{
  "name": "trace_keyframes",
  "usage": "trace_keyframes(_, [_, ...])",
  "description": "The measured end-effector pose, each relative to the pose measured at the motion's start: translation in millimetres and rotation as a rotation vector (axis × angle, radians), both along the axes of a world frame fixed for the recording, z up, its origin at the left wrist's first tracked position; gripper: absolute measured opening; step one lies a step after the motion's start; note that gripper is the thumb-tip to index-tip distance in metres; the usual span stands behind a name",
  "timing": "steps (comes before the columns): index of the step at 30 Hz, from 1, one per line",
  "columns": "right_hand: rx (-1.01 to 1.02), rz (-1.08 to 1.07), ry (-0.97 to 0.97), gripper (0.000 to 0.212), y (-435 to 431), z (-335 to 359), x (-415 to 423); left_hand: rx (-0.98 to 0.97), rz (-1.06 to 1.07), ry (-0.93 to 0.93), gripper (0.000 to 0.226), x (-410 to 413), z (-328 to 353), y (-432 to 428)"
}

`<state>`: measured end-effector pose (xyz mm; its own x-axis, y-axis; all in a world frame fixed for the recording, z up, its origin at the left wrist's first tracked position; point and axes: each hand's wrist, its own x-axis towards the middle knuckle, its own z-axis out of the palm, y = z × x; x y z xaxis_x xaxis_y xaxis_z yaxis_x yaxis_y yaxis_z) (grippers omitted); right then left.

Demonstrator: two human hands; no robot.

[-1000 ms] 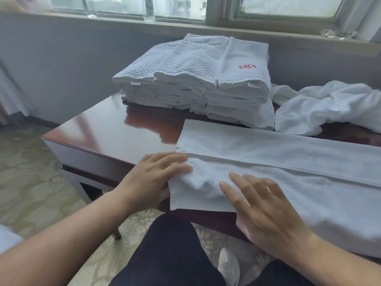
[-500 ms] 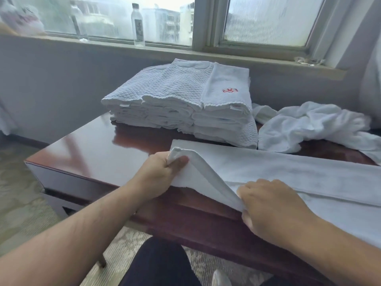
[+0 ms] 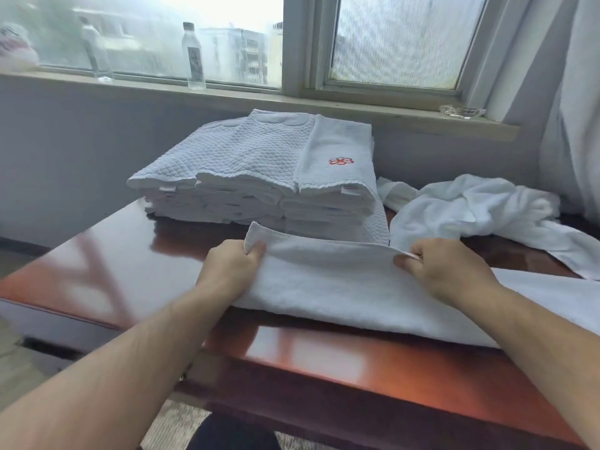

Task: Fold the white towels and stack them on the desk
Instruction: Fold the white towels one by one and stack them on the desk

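A long white towel (image 3: 341,284) lies across the glossy reddish-brown desk (image 3: 123,261), folded lengthwise. Its left end is lifted off the desk. My left hand (image 3: 232,264) pinches the far corner of that end and my right hand (image 3: 444,271) pinches the near corner, holding the edge stretched between them. Behind the towel stands a stack of folded white towels (image 3: 259,177), the top one bearing a small red flower emblem. A crumpled pile of white towels (image 3: 474,209) lies to the right of the stack.
Two clear plastic bottles (image 3: 193,56) stand on the window sill behind the desk, and a glass ashtray (image 3: 462,112) sits at the sill's right end. A curtain (image 3: 574,108) hangs at the right. My dark-trousered knee (image 3: 230,433) is below the desk's near edge.
Both hands went from resting flat on the towel's left end to pinching its corners and raising it off the desk. The camera has tilted up toward the window.
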<state>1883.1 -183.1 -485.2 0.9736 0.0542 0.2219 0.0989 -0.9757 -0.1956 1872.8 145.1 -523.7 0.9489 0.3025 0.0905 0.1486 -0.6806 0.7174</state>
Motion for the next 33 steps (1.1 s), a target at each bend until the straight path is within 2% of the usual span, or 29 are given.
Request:
trace_keyframes(8, [-0.022, -0.081, 0.052, 0.045, 3.4, -20.2, 36.0, 0.341, 0.073, 0.075, 0.033, 21.7, -6.6, 2.3])
trace_keyframes(12, [0.028, -0.048, -0.005, 0.029, -6.0, -30.4, 30.0, 0.671, 0.038, -0.204, 0.042, 17.1, -7.3, -13.4])
trace_keyframes(14, [-0.022, -0.054, -0.056, 0.035, -15.3, -31.2, 22.1, 0.681, -0.086, -0.287, 0.044, 15.7, -1.7, -32.5])
trace_keyframes(17, [-0.056, -0.115, -0.092, 0.046, -35.3, -34.7, 0.4, 0.672, -0.284, -0.314, 0.044, 14.8, 1.3, -78.1])
trace_keyframes(23, [-0.056, -0.311, -0.196, 0.058, -105.1, -45.9, -54.8, 0.548, -0.654, -0.384, 0.054, 20.1, 1.0, -213.0])
trace_keyframes(26, [-0.085, -0.419, -0.244, 0.058, -153.7, -47.8, -85.8, 0.565, -0.715, -0.405, 0.052, 18.8, -2.8, -274.4])
trace_keyframes(30, [-0.2, -0.508, -0.339, 0.055, -208.9, -47.1, -116.5, 0.553, -0.712, -0.422, 0.039, 17.2, -12.2, -319.5])
trace_keyframes(33, [-0.263, -0.563, -0.383, 0.039, -244.4, -40.2, -124.2, 0.494, -0.699, -0.442, 0.027, 21.9, -10.9, -335.0])
